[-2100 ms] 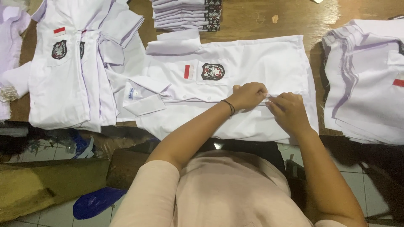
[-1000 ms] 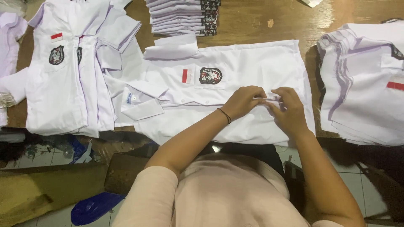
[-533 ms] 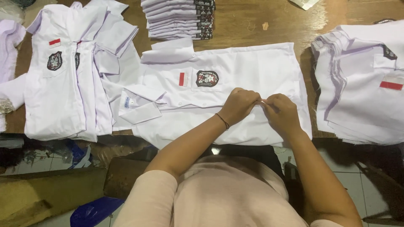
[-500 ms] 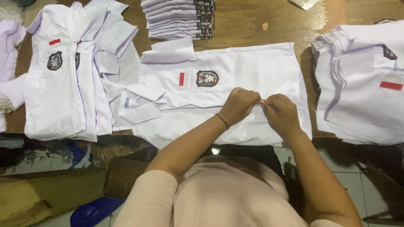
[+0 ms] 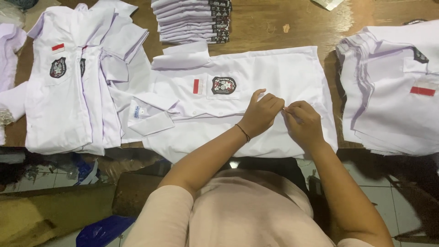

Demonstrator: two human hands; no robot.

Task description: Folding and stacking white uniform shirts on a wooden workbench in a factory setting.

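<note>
On the wooden table (image 5: 274,27), both hands (image 5: 284,116) pinch the white shirt (image 5: 274,73) front, fingertips together.

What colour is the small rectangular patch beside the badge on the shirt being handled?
Red and white patch, clearest in the head view.

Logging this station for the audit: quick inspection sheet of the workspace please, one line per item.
Surface: wooden table, mostly covered by garments.
Job's things: white shirt laid flat, badge and red-white patch on chest.
Clutter: shirt pile at left, shirt pile at right, folded stack at the far edge.
Grippers: left hand and right hand meet on the shirt front, pinching cloth.
Cables: nothing seen.
Surroundings: tiled floor, blue bag below.
</note>
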